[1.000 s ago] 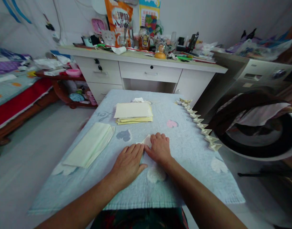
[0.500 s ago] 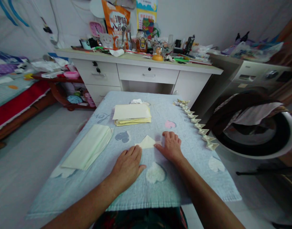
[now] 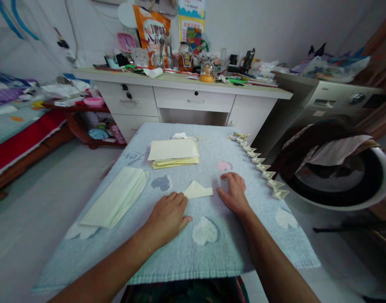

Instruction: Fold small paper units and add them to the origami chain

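Observation:
A small folded piece of pale yellow paper [image 3: 197,190] lies flat on the cloth-covered table, with a peaked top and a strip along its base. My left hand [image 3: 168,214] rests palm down, its fingertips at the paper's left end, covering that end. To the right, my right hand [image 3: 233,191] is apart from the paper, with thumb and fingers spread and nothing between them. A stack of yellow paper sheets [image 3: 174,151] sits behind the folded piece. On the left lies a pile of pale green paper [image 3: 115,198].
A row of folded paper pieces [image 3: 263,167] runs along the table's right side. A crumpled white tissue [image 3: 179,136] lies behind the stack. Beyond stands a cluttered white desk [image 3: 193,99]; a washing machine [image 3: 334,139] with clothes in its door is at right.
My right hand has let go of the folded paper's right end and moved a little right, uncovering it. My left hand remains at the left end.

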